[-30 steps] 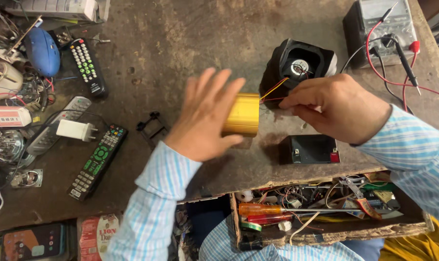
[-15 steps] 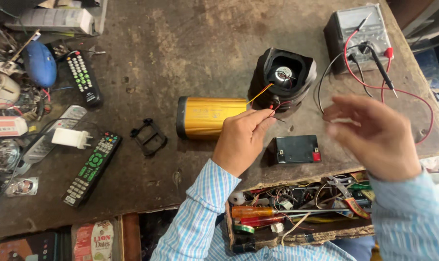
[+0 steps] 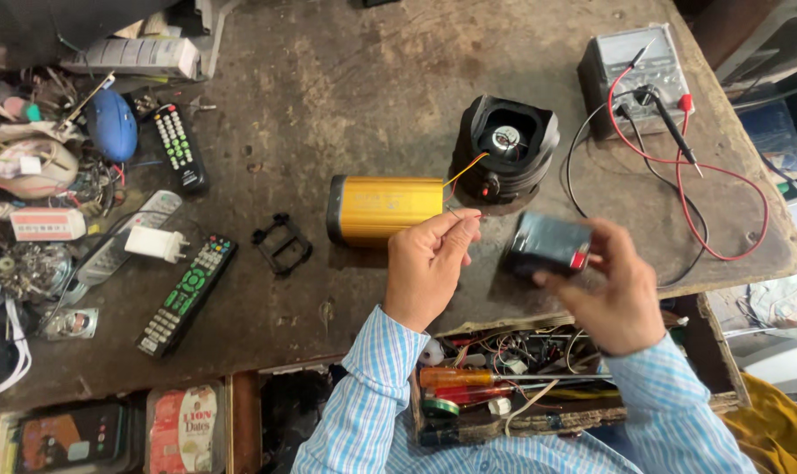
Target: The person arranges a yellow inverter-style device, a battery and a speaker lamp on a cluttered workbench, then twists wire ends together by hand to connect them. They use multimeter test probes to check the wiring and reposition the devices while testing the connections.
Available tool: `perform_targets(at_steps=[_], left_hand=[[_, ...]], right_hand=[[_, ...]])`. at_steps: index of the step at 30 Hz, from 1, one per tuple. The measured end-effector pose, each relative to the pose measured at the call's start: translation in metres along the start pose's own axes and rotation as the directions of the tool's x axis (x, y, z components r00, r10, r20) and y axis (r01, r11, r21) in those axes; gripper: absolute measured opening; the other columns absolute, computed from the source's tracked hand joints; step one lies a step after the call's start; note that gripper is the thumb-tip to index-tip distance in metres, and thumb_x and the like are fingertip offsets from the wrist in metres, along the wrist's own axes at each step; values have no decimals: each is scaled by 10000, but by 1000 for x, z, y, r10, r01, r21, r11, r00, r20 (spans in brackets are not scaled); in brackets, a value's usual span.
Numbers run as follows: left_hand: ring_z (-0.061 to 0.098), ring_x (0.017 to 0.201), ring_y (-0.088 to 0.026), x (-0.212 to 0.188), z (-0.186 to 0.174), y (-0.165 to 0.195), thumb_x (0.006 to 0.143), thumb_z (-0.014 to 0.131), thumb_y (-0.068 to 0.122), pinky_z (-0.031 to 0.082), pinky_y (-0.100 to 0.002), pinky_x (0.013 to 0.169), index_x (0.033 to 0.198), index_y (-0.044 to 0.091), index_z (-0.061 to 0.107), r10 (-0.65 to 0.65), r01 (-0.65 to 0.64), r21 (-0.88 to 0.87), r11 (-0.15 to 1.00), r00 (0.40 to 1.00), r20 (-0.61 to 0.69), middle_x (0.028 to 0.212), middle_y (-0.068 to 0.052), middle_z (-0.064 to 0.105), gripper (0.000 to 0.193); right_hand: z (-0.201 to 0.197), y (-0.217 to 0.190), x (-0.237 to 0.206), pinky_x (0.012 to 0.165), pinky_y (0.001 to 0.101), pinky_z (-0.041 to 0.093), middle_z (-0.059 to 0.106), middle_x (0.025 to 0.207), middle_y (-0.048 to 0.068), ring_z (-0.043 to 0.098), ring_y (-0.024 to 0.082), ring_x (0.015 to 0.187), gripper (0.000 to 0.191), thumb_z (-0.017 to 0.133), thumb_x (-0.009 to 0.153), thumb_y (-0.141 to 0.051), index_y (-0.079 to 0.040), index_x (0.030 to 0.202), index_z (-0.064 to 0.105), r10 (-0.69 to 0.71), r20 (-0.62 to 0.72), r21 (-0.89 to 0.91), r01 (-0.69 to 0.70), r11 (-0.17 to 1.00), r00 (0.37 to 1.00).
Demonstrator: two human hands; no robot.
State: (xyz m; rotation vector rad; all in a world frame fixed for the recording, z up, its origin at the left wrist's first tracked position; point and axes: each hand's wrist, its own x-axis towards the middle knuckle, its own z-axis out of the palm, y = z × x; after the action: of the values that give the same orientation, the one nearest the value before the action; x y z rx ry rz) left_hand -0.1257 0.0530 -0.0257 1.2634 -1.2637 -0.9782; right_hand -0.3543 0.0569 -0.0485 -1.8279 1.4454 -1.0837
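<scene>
A gold metal casing lies on its side in the middle of the worn workbench. An orange wire runs from it to a black fan housing standing just right of it. My left hand pinches a thin wire end right below the casing's right end. My right hand holds a small black battery with a red corner, lifted slightly above the bench near its front edge.
A grey multimeter with red and black probe leads sits at the back right. Remote controls, a white charger, a black plastic frame and cluttered parts lie left. An open drawer with screwdrivers and wires is below my hands.
The gold casing was set down on the bench. My left hand moved to pinch the wire. My right hand picked up the black battery that lay on the bench.
</scene>
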Motion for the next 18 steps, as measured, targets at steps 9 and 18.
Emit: perform_targets(at_steps=[9, 18], left_hand=[[749, 768, -182, -32, 10, -8, 974, 732, 96, 574, -297, 644, 1043, 3, 719, 298, -300, 238, 924, 954, 42, 914, -112, 759, 116], [716, 876, -293, -56, 13, -28, 860, 703, -42, 610, -354, 752, 1063, 44, 724, 454, -433, 416, 800, 889, 52, 1125, -183, 691, 222]], right_hand=[[-2, 17, 5, 848, 344, 604, 721, 1161, 153, 724, 226, 1047, 675, 919, 775, -131, 37, 1313, 547, 19, -188, -84, -35, 996, 982], [-2, 11, 1, 911, 332, 607, 722, 1174, 150, 727, 191, 1052, 678, 876, 786, -55, 52, 1361, 533, 80, -94, 36, -77, 996, 992]])
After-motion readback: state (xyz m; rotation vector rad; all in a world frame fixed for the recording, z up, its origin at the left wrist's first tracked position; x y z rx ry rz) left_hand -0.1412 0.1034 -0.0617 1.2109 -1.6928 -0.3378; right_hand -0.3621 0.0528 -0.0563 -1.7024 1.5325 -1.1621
